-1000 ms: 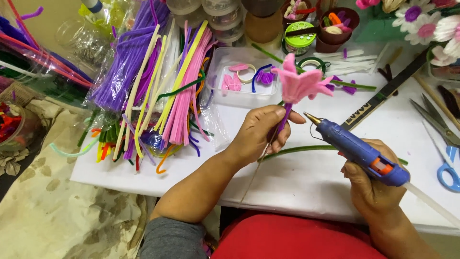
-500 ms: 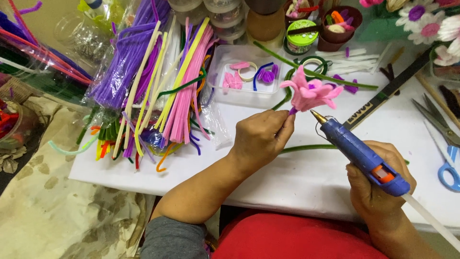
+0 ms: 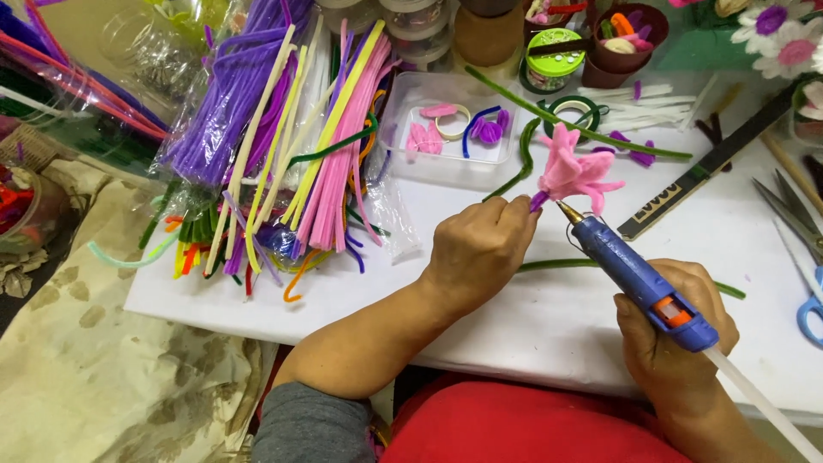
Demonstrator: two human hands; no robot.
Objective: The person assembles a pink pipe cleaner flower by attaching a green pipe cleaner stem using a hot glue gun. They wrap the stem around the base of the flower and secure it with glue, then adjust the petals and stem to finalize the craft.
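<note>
Pinching the short purple stem of a pink pipe-cleaner flower [image 3: 573, 171] between curled fingers, the person's left hand [image 3: 478, 249] holds the bloom up above the white table [image 3: 531, 317], petals fanned up and to the right of the knuckles. The right hand [image 3: 673, 330] is wrapped tightly around a blue glue gun [image 3: 639, 281], whose long body runs on a diagonal from the lower right up to the upper left, its brass nozzle sitting just below the flower's base, very near it; whether the tip actually touches cannot be told. The flower lies between the two hands but nearer the left, which alone grips it, and the gun's axis points straight at the spot where petals meet stem. A translucent glue stick [image 3: 763, 403] trails out behind the gun toward the lower right. Lying flat on the table under the hands is a green stem [image 3: 566, 264], running left to right. Farther back sit a clear tray [image 3: 403, 154] of small pink and purple pieces, a heap of bagged pipe cleaners [image 3: 257, 129] at left, and blue-handled scissors [image 3: 806, 249] at the right edge.
</note>
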